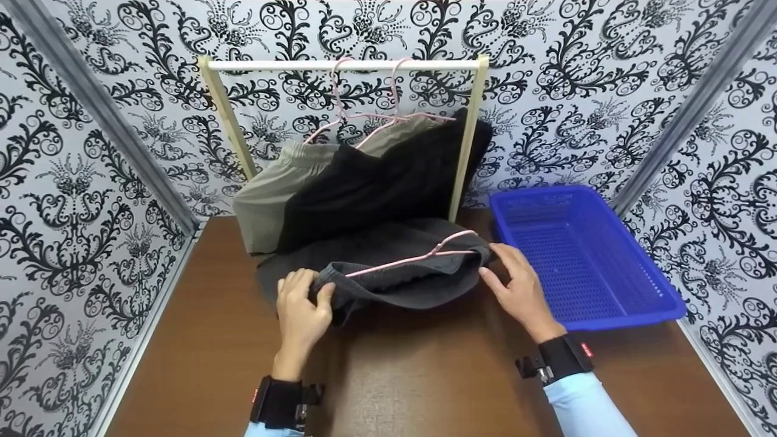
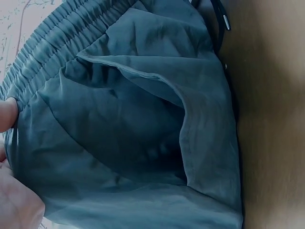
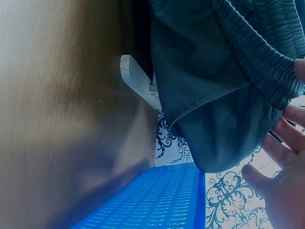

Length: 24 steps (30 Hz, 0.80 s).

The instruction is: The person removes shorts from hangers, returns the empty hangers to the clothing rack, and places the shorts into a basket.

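Observation:
Dark grey shorts [image 1: 419, 291] with a gathered elastic waistband are held tilted above the table, the waist opening facing up. A pink hanger [image 1: 394, 263] lies in that opening, its hook pointing right. My left hand [image 1: 305, 309] pinches the waistband's left end, thumb on the near side. At the other end, my right hand [image 1: 516, 285] holds the waistband between thumb and fingers, beside the hanger's right tip. An open side pocket [image 2: 138, 124] and a dangling drawcord [image 2: 220, 21] show in the left wrist view. The right wrist view shows the gathered waistband [image 3: 262, 52] near my fingertips.
Behind the shorts stands a wooden rack with a white rail [image 1: 273, 65]. Two pink hangers [image 1: 337, 100] on it carry beige-and-black shorts [image 1: 364, 188]. A blue plastic basket [image 1: 652, 267] sits right of my right hand on the brown table [image 1: 200, 340]. Patterned walls enclose the space.

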{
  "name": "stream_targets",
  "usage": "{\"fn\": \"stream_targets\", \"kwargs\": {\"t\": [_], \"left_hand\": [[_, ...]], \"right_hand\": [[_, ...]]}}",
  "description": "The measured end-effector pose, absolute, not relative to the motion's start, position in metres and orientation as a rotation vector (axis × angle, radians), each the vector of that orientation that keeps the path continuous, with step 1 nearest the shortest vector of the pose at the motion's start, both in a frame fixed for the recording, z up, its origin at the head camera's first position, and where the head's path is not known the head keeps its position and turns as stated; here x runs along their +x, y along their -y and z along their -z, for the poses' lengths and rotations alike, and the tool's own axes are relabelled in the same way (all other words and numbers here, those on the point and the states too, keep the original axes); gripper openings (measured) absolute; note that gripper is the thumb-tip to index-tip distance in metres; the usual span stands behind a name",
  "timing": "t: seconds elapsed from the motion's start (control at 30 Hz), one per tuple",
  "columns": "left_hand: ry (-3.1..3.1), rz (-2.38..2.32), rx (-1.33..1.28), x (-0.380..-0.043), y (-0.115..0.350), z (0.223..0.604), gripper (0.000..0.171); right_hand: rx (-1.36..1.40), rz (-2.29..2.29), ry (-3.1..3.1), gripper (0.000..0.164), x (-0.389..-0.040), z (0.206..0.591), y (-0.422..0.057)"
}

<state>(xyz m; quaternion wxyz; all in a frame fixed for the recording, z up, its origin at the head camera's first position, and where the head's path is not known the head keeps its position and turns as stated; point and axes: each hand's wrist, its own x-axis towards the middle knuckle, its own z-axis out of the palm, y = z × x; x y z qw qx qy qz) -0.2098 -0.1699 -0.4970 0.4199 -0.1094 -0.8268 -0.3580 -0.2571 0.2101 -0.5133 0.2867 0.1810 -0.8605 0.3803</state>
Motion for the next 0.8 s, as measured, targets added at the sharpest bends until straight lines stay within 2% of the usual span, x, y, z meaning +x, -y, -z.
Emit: {"fn": "stream_targets", "kwargs": {"t": [0.3, 0.4, 0.63, 0.8], "left_hand": [[2.041, 0.907, -0.296, -0.203, 0.165, 0.486, 0.014], [2.028, 0.916, -0.311, -0.202, 0.163, 0.481, 0.015], [2.008, 0.95, -0.305, -0.202, 0.16, 0.472, 0.015], [1.993, 0.946, -0.297, -0.205, 0.158, 0.461, 0.015]], "right_hand": [[0.463, -1.052, 2.391, 0.058, -0.257, 0.505, -0.211], [0.465, -1.034, 2.356, 0.052, -0.257, 0.503, -0.212], [0.448, -0.964, 2.203, 0.026, -0.259, 0.491, -0.213], [0.437, -0.968, 2.124, 0.018, -0.258, 0.479, -0.215]]}}
